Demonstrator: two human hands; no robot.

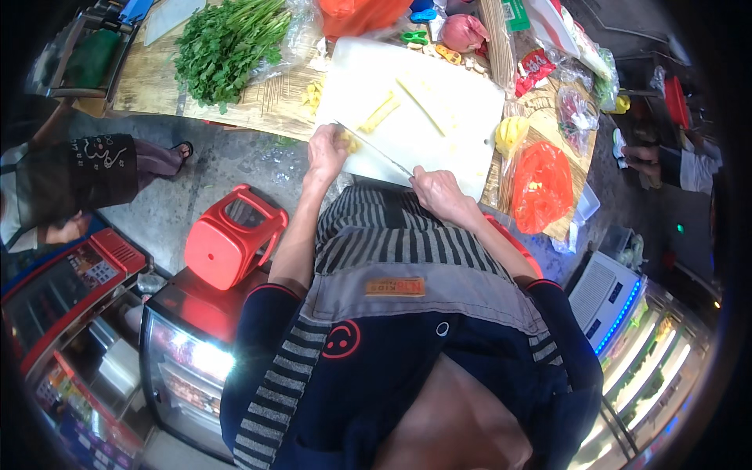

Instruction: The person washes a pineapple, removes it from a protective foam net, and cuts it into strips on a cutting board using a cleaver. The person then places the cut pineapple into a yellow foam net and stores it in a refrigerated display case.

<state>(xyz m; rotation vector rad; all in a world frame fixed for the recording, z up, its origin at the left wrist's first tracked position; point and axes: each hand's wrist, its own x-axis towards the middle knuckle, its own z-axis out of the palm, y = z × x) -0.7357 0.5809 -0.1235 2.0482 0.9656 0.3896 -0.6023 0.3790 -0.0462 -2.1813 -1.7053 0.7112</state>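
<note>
A white cutting board (435,76) lies on the wooden table just before me. My right hand (443,194) is closed on the handle of a knife (376,148), whose blade points away to the left across the board. At the board's left edge, my left hand (328,150) has its fingers bent over a yellow piece of food (350,143) by the blade's tip. Two long pale-yellow strips, one shorter (380,113) and one longer (422,107), rest on the board beyond the knife. Small yellow pieces (312,97) lie on the table beside the board's left edge.
Leafy green herbs (223,53) lie on the table's left. A red onion (464,33), thin wooden skewers (498,47), a peeled yellow fruit (512,136) and a red plastic bag (541,188) are around the board. A red stool (220,247) stands left; another person (100,170) is further left.
</note>
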